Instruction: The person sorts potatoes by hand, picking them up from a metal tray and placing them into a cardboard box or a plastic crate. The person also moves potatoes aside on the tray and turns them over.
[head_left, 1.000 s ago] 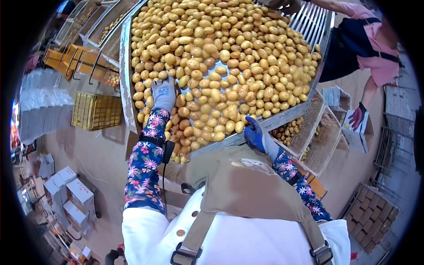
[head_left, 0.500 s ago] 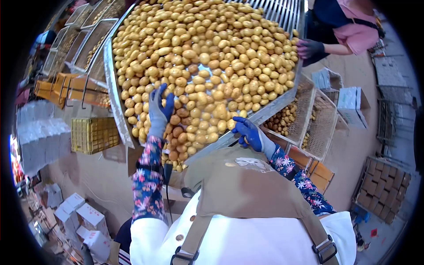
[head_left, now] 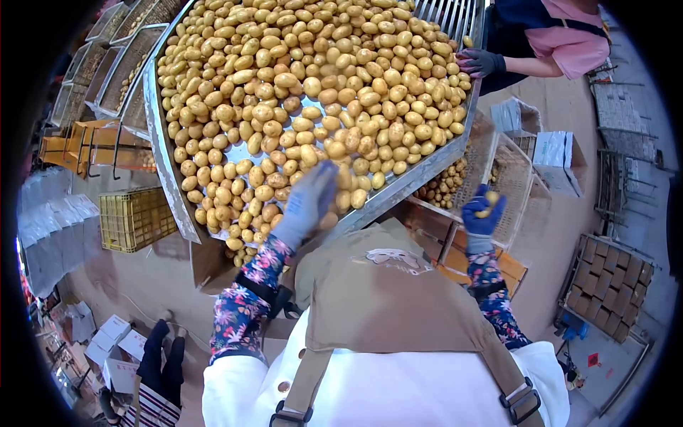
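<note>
Many yellow-brown potatoes (head_left: 284, 75) lie heaped on a metal sorting table (head_left: 167, 156). My left hand (head_left: 309, 203), in a grey and blue glove, reaches over the table's near part among the potatoes; its fingers are blurred, and whether they hold anything is unclear. Out past the table's right edge, my right hand (head_left: 482, 213), in a blue glove, is closed around a potato (head_left: 486, 206), above a mesh crate (head_left: 512, 192). Another crate below the edge contains smaller-looking potatoes (head_left: 445, 183).
Another person's gloved hand (head_left: 481, 62) rests at the table's right edge. A yellow crate (head_left: 136, 219) stands at the left, white cartons (head_left: 558, 164) at the right. Another person's legs (head_left: 163, 363) show at the lower left. Stacked brown blocks (head_left: 607, 287) are at the far right.
My left hand has moved right across the potatoes. My right hand has moved right, off the table edge, and now holds a potato. Bare table surface shows wider. A person has appeared lower left.
</note>
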Tool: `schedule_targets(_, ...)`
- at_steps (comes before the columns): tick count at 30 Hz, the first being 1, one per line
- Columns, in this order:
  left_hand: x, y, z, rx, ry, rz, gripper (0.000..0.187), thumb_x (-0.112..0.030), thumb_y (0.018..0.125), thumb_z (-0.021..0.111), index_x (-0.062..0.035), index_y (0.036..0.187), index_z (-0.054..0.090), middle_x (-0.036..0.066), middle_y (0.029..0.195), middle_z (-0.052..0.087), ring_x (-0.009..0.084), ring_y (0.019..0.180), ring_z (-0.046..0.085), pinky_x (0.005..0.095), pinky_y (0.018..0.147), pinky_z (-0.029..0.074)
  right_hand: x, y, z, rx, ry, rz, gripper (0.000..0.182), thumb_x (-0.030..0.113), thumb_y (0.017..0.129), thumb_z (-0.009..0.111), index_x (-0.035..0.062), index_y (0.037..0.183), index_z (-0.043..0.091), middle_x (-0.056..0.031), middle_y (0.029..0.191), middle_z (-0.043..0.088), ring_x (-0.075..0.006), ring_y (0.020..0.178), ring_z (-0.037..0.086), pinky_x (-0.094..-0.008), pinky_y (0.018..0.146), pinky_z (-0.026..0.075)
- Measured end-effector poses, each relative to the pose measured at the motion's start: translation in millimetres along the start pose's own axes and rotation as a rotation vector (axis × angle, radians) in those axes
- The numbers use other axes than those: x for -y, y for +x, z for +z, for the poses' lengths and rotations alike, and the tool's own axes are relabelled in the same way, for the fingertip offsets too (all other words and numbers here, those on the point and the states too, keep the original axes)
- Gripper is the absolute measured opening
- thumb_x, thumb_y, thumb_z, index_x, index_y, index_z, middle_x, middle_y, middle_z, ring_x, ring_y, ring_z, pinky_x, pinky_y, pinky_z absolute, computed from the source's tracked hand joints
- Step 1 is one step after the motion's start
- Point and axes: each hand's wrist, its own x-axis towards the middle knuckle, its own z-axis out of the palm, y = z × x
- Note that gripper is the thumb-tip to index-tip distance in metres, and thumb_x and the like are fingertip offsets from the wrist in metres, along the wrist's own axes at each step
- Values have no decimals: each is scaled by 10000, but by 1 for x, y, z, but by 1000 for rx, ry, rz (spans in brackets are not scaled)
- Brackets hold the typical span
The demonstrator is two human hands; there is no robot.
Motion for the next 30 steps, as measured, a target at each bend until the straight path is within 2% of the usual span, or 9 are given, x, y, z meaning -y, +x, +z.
schedule_targets(4, 19, 52, -5, 251, 319, -30, 358, -82, 868, 558, -35, 1223, 577, 187, 1192, 613, 358, 1045, 610, 448, 868, 498, -28, 5, 64, -208, -126, 18, 519, 419, 956, 598, 74, 1338, 536, -13, 940, 643, -71, 659, 539, -232, 599, 477)
schedule_targets(6, 20, 80, 9, 306, 529, 21, 337, -77, 845, 548, -18, 1176, 581, 152, 1102, 629, 324, 1016, 613, 442, 839, 492, -84, 27, 72, 215, -1886, -651, 442, 276, 968, 592, 66, 1351, 528, -28, 949, 639, -75, 696, 554, -250, 592, 481)
schedule_targets(8, 17, 97, 20, 445, 694, 40, 297, -126, 842, 574, -29, 1122, 592, 126, 1072, 638, 276, 1017, 623, 410, 813, 488, -118, 53, 68, -268, -1222, 296, 395, 138, 954, 567, 41, 1335, 534, -58, 1021, 628, -102, 857, 588, -289, 713, 514)
schedule_targets(12, 31, 103, 39, 444, 812, 17, 226, -137, 823, 599, -84, 1034, 660, 116, 969, 696, 293, 909, 680, 414, 754, 521, -176, 72, 89, 203, -2272, -176, 372, 144, 914, 533, 56, 1273, 582, -182, 1108, 651, -326, 990, 643, -430, 878, 506)
schedule_targets(16, 34, 100, 32, 522, 631, -293, 335, -162, 863, 598, -141, 1197, 610, 176, 1168, 617, 330, 1032, 651, 459, 802, 534, -172, 83, 77, 76, -2628, 67, 470, 129, 885, 491, 95, 1354, 513, -260, 1342, 521, -397, 1141, 583, -458, 950, 473)
schedule_targets(22, 41, 95, 17, 697, 576, -179, 437, -361, 889, 631, -211, 1291, 547, 195, 1302, 515, 376, 1028, 638, 469, 863, 517, -174, 113, 100, 252, -2717, 377, 614, 248, 871, 588, 115, 1442, 406, -266, 1376, 477, -355, 1047, 648, -441, 872, 521)
schedule_targets(24, 41, 88, 7, 659, 525, -112, 405, -392, 920, 584, -158, 1250, 575, 181, 1229, 572, 375, 999, 642, 456, 851, 512, -174, 124, 114, -42, -1944, 731, 629, 362, 885, 630, 99, 1420, 431, -188, 1200, 593, -256, 878, 659, -373, 725, 547)
schedule_targets(28, 15, 65, -5, 68, 238, -262, 366, -379, 939, 562, -48, 1078, 632, 172, 987, 677, 377, 915, 643, 436, 807, 500, -187, 95, 100, 36, -1249, 395, 565, 369, 931, 591, 49, 1381, 470, -89, 1127, 629, -152, 723, 600, -279, 600, 506)
schedule_targets(30, -6, 48, -1, -179, -72, -275, 328, -345, 937, 569, -41, 1032, 647, 171, 982, 682, 372, 885, 642, 424, 799, 503, -189, 76, 101, 128, -1068, 673, 574, 249, 946, 588, 69, 1445, 368, -77, 1142, 618, -125, 719, 584, -229, 572, 472)
